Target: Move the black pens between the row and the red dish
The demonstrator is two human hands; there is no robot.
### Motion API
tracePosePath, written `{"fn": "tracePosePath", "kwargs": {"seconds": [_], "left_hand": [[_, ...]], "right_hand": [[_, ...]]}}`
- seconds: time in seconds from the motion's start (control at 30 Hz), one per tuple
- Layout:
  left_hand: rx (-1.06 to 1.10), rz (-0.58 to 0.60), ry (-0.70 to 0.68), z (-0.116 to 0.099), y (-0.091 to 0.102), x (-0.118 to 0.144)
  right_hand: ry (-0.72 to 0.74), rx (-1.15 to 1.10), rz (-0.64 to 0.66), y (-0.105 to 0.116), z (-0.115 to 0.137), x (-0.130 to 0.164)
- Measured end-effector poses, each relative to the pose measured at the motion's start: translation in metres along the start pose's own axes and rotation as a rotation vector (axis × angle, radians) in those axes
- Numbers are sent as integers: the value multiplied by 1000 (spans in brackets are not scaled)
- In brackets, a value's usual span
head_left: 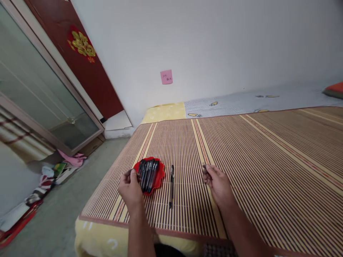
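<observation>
Far left, we log floor clutter point(46, 178), its packaging too blurred to read and cut off by the frame edge. Above it, the door point(57, 39) carries a red-and-gold ornament point(81, 43) shaped like a character; we cannot read it with certainty.

Left hand point(131, 184): at the left rim of the red plate point(162, 175), thumb and fingers drawn close together. It hides part of the rim; we cannot tell whether it grips anything. Pens point(148, 175) lie side by side in the plate, dark-capped, any branding illegible.

On the wall point(214, 50), a pink note point(166, 76) bears two groups of dark handwriting, too small to make out.

Just right of the plate, one pen point(172, 187) lies alone on the mat point(184, 150), its print unreadable.

Right hand point(214, 180): pinching a small dark object point(204, 166), mostly concealed by the fingers. Far right, a red cushion point(334, 89) is cropped.
</observation>
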State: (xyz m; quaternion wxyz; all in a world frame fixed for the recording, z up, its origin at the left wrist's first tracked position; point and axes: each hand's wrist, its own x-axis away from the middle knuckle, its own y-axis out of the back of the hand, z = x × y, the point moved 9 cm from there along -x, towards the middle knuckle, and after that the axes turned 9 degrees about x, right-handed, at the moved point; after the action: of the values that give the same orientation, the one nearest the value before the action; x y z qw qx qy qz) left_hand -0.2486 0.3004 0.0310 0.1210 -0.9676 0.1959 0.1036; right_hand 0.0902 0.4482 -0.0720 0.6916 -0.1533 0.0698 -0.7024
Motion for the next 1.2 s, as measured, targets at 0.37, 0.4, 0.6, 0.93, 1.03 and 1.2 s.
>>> {"fn": "tracePosePath", "kwargs": {"seconds": [0.37,0.4,0.6,0.93,1.03,1.2], "left_hand": [[-749,304,-200,9,-33,12],[-791,310,-193,10,-34,13],[-1001,380,-86,26,-43,17],[-1076,426,-104,38,-47,18],[-1047,383,-142,34,-45,16],[-748,309,-160,12,-45,21]], "right_hand": [[6,-38,-8,-2,14,5],[-2,-37,-14,-1,16,6],[-43,-26,-27,0,21,11],[-4,-99,-23,-4,9,12],[1,-97,-18,-4,5,10],[-2,-78,-5,-7,3,7]]}}
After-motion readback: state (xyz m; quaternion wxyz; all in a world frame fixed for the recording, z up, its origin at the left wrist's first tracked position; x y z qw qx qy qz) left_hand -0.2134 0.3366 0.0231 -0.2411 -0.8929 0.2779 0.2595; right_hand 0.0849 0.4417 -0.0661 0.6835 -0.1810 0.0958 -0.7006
